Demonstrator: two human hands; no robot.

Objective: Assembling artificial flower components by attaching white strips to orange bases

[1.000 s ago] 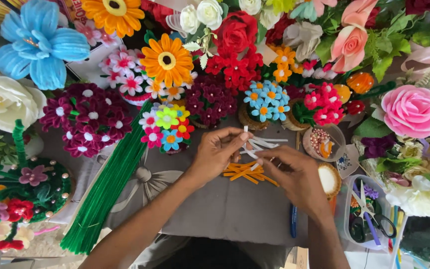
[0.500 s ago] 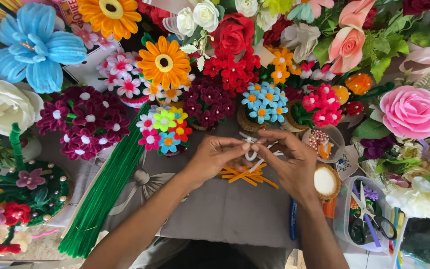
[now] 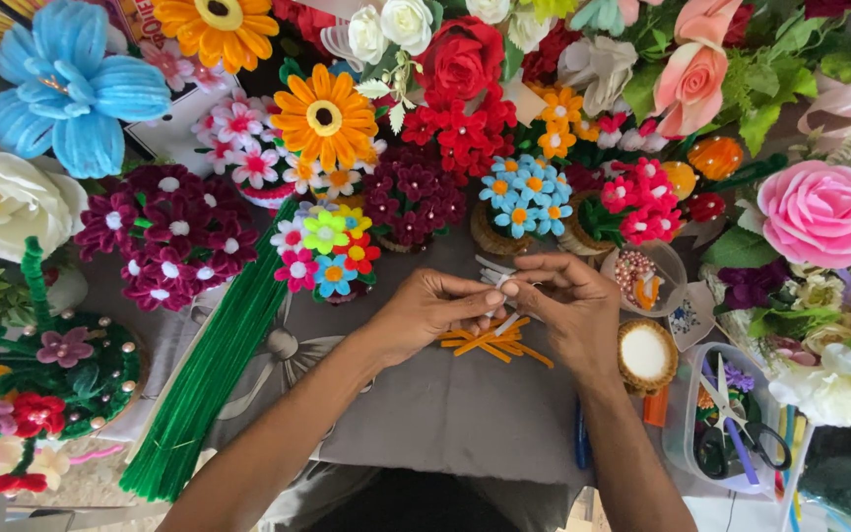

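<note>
Nearest, a long bundle of green fuzzy pipe-cleaner stems (image 3: 211, 379) lies on the grey cloth-covered table (image 3: 445, 414); beyond it, short orange pipe-cleaner pieces (image 3: 490, 341) rest under the hands. The left hand (image 3: 425, 310) and right hand (image 3: 568, 310) meet fingertip to fingertip, both pinched closed on a thin white pipe cleaner (image 3: 497, 279) held just above the orange pieces; farther off stands a small blue pipe-cleaner flower pot (image 3: 522, 197).

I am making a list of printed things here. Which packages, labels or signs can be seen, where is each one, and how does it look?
Printed card: top edge, left of centre, behind the orange flower; orange and red, mostly hidden.
Clear plastic tub: right of the right hand; rectangular, holds scissors.
No screens.
</note>
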